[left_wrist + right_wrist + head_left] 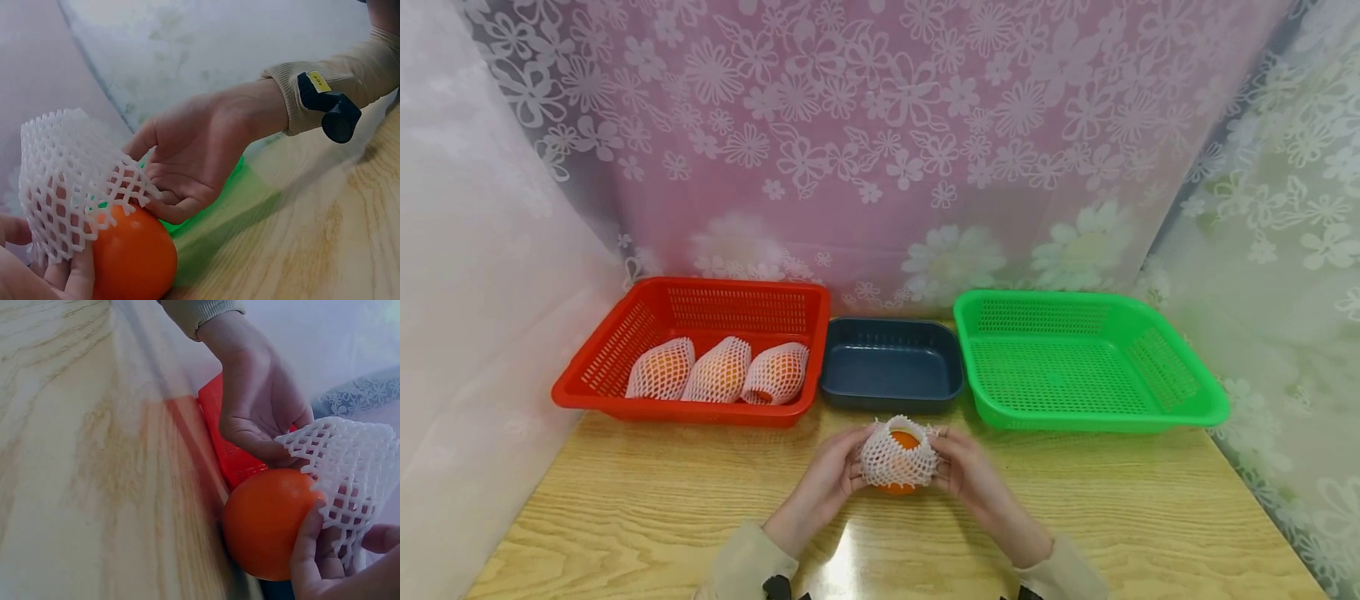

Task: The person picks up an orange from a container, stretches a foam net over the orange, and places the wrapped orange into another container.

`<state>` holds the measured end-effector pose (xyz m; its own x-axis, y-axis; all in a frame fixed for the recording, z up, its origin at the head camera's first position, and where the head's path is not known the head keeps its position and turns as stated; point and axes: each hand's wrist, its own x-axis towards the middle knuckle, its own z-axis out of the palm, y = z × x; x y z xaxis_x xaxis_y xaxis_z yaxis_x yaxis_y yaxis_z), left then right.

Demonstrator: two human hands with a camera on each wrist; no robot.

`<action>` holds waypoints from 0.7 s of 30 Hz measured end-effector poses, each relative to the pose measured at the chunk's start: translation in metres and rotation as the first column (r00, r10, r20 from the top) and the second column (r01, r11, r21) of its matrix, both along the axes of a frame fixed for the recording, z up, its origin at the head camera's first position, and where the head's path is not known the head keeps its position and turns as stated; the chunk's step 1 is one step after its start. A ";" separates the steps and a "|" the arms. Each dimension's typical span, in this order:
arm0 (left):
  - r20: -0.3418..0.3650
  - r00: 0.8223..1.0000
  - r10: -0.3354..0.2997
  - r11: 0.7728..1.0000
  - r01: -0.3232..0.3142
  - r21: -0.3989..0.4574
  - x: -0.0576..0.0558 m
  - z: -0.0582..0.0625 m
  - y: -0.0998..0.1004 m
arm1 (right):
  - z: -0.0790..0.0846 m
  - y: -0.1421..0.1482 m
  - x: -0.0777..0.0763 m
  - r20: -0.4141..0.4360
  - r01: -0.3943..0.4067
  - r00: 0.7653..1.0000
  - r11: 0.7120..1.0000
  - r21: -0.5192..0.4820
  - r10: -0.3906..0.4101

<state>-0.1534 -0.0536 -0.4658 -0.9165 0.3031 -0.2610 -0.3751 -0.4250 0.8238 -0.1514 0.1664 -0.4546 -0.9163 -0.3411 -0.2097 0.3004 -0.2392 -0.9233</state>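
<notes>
An orange [897, 488] sits on the table in front of me, its upper part inside a white foam net sleeve [880, 467]. My left hand [835, 468] holds the sleeve's left side, and my right hand [964, 467] grips its right side. In the left wrist view the net's lower edge [128, 203] is stretched over the top of the orange [137, 256], whose lower part is bare. The right wrist view shows the fingers of both hands inside and along the net [350, 462], with the orange [269, 525] below.
A red basket [737, 287] at the back left holds several net-wrapped fruits [718, 371]. Beside it stands a dark blue tray [891, 400], then a green basket [1090, 421] on the right. Flowered curtains [880, 150] close off the back and sides of the wooden table [647, 500].
</notes>
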 end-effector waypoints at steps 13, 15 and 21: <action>0.023 0.999 0.034 0.997 -0.032 -0.069 0.001 -0.018 -0.001 | -0.015 0.005 -0.006 0.083 0.029 0.996 0.991 0.132 -0.041; 0.020 0.999 0.046 0.995 -0.044 -0.094 0.000 -0.020 0.000 | -0.017 0.006 -0.008 0.075 0.031 0.996 0.989 0.143 -0.042; -0.005 0.997 0.080 0.979 -0.079 -0.186 0.000 -0.023 0.002 | -0.019 0.005 -0.012 0.052 0.002 0.999 0.991 0.137 -0.010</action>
